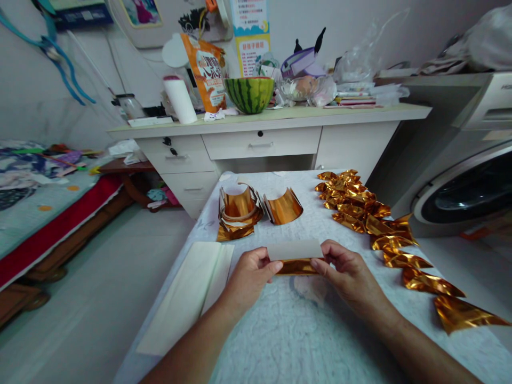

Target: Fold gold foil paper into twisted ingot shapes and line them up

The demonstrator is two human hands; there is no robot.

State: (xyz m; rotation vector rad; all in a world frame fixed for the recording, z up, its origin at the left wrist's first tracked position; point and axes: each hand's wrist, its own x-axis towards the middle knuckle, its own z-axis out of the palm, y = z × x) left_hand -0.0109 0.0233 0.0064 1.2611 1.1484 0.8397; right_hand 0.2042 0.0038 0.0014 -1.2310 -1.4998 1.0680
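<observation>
Between my two hands is a sheet of gold foil paper (296,267), its pale back facing me on the upper part and a shiny gold strip along the lower edge. My left hand (254,269) pinches its left end, thumb in front. At the right end my right hand (344,264) grips it the same way. Beyond the hands, curled gold sheets (240,205) lie in a stack, with one curved gold sheet (285,207) beside them. Several twisted gold foil pieces (352,200) run down the table's right side.
Pale paper sheets (182,293) lie left on the cloth-covered table (256,341). Behind it stands a white desk (264,141) bearing a cut watermelon (250,95) and an orange snack bag (206,74). A washing machine (468,176) is at right, a bed (48,197) at left.
</observation>
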